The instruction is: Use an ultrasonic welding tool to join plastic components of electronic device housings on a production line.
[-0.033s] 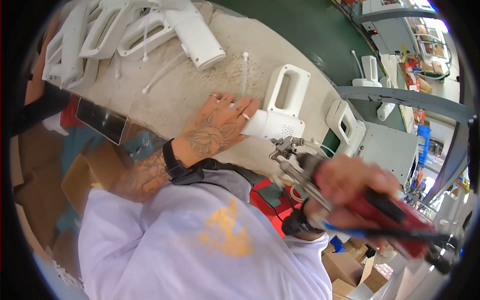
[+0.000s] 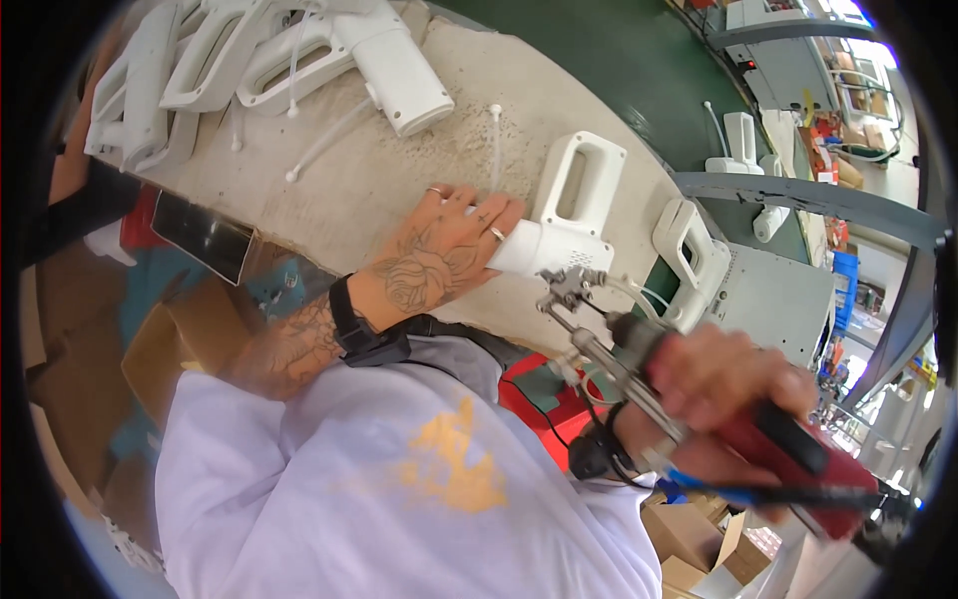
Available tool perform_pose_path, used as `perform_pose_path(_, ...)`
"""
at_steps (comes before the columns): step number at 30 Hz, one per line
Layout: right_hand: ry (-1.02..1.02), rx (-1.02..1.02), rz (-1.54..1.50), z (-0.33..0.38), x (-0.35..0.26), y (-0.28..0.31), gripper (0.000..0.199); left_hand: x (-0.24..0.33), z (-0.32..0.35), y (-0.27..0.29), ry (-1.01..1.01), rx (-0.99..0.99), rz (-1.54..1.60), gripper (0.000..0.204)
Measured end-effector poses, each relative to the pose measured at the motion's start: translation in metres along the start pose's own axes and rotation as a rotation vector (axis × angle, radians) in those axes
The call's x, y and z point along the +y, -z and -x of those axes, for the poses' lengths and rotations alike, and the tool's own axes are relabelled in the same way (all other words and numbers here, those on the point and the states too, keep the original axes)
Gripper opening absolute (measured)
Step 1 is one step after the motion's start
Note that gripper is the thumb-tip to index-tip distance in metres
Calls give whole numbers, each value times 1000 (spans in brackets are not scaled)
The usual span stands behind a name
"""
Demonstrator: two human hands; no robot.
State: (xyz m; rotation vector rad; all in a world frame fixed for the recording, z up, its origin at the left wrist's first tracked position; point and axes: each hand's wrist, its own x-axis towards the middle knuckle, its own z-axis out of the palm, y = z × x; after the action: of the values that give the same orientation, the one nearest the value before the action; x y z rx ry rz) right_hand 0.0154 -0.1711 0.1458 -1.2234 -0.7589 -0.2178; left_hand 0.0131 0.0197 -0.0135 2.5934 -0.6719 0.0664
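My left hand point(image 2: 447, 245) lies over the barrel end of a white plastic handheld device point(image 2: 604, 185), its fingers wrapped round it and pressing it onto the worktop. The device rests on its side, with a looped handle pointing away from me and a thin white stalk at its barrel. My right hand point(image 2: 736, 384) grips a red and black power screwdriver point(image 2: 846, 484), slightly blurred. A metal guide rod runs along the tool to a small metal head point(image 2: 571, 288), which is at the near end of the device. Whether the head touches the device cannot be told.
Several similar white devices point(image 2: 399, 80) lie at the far left of the pale worktop point(image 2: 479, 60). Another white device point(image 2: 689, 255) stands at the right, by a grey metal box point(image 2: 773, 299). Cardboard boxes point(image 2: 689, 534) sit below right. At the left edge another person's arm point(image 2: 70, 190) shows.
My right hand and the screwdriver have shifted a little to the right and down. My left hand and the device have slid very slightly right.
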Motion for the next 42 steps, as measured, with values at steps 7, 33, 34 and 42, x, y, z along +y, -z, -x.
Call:
perform_pose_path(7, 56, 6, -28, -15, 12, -22, 78, -13, 10, 0, 7, 112, 383, 73)
perform_pose_path(33, -174, 38, 36, -11, 88, -59, 62, -43, 33, 2, -34, 101, 468, 78)
perform_pose_path(34, -167, 69, -31, -11, 88, -58, 53, -42, 33, 3, -38, 93, 456, 79)
perform_pose_path(42, 53, -3, -21, -20, 21, -58, 57, -40, 37, -5, -9, 123, 440, 78)
